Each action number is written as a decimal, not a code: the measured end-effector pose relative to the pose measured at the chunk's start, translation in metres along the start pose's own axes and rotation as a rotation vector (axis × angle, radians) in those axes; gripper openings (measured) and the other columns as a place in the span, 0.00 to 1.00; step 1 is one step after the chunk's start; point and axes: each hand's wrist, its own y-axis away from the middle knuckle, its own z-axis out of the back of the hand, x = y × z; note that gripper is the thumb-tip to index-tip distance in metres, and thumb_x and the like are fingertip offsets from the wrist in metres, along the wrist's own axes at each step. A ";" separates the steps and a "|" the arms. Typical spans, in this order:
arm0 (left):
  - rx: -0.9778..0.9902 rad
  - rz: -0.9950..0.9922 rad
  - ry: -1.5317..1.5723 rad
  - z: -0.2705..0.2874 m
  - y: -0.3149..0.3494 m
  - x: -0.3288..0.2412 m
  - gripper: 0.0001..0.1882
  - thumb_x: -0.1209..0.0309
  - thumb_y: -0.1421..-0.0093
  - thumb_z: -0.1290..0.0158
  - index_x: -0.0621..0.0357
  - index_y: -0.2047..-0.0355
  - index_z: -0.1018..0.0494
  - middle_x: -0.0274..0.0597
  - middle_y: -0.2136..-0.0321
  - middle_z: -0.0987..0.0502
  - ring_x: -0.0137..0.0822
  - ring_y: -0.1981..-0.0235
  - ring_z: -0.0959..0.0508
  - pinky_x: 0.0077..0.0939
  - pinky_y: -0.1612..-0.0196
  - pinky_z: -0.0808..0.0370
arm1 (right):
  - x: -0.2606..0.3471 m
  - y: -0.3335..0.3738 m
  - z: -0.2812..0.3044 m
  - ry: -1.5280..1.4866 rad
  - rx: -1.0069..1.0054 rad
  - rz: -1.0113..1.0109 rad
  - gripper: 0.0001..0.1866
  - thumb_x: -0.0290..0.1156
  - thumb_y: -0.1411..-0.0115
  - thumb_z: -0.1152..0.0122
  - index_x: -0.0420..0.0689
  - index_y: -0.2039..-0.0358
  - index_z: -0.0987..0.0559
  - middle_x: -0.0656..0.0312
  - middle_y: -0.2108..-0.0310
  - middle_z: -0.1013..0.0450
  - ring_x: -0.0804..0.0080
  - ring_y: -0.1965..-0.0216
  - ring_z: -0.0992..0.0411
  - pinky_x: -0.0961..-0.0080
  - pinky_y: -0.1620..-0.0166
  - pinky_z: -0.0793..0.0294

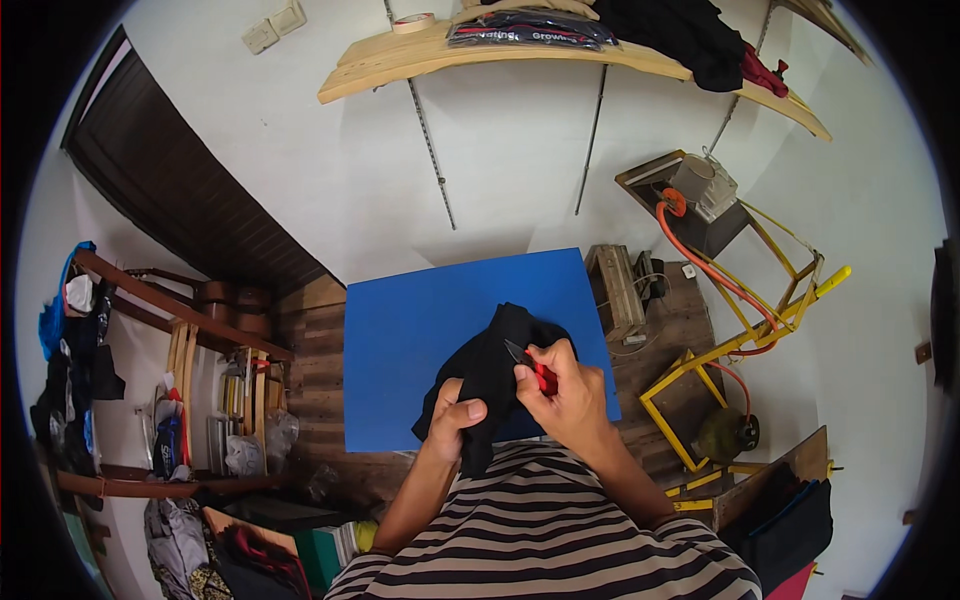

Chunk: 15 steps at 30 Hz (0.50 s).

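A black cloth garment point(500, 350) lies bunched over the near middle of a blue tabletop point(410, 310). My left hand point(452, 415) is closed on its left side, the thumb on top of the fabric. In my right hand point(570, 395) is a pair of red-handled thread snips point(545, 378), with dark pointed blades aimed up and left. The blade tips are over the cloth, close to or touching it; which one I cannot tell. My right fingers hide part of the red handle, and folds of cloth cover the left fingers.
A wooden shelf point(420, 60) with folded clothes and a tape roll point(413, 22) is on the wall ahead. Right of the table are a wooden box point(615, 290), a yellow metal frame point(700, 360) with an orange hose, and a gas cylinder point(722, 437). A rack point(185, 310) stands left.
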 end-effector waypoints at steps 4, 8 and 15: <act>0.013 -0.011 -0.029 -0.006 -0.005 -0.001 0.13 0.63 0.53 0.49 0.60 0.85 0.32 0.28 0.85 0.33 0.20 0.83 0.37 0.18 0.78 0.44 | -0.003 0.000 0.002 -0.049 -0.049 0.015 0.12 0.27 0.47 0.36 0.38 0.67 0.30 0.55 0.82 0.30 0.65 0.84 0.28 0.77 0.79 0.31; 0.030 0.011 -0.043 -0.006 -0.009 0.000 0.13 0.63 0.52 0.48 0.60 0.84 0.31 0.29 0.84 0.32 0.20 0.82 0.36 0.17 0.78 0.43 | -0.009 -0.001 0.003 -0.011 -0.040 0.007 0.12 0.27 0.47 0.36 0.37 0.67 0.30 0.55 0.82 0.30 0.66 0.84 0.28 0.77 0.79 0.31; 0.045 0.004 -0.009 -0.008 -0.018 0.000 0.12 0.64 0.50 0.47 0.60 0.81 0.29 0.29 0.83 0.31 0.20 0.82 0.35 0.17 0.78 0.42 | -0.014 -0.009 0.003 -0.040 0.000 0.043 0.12 0.28 0.47 0.36 0.37 0.68 0.30 0.53 0.81 0.28 0.66 0.83 0.27 0.77 0.78 0.30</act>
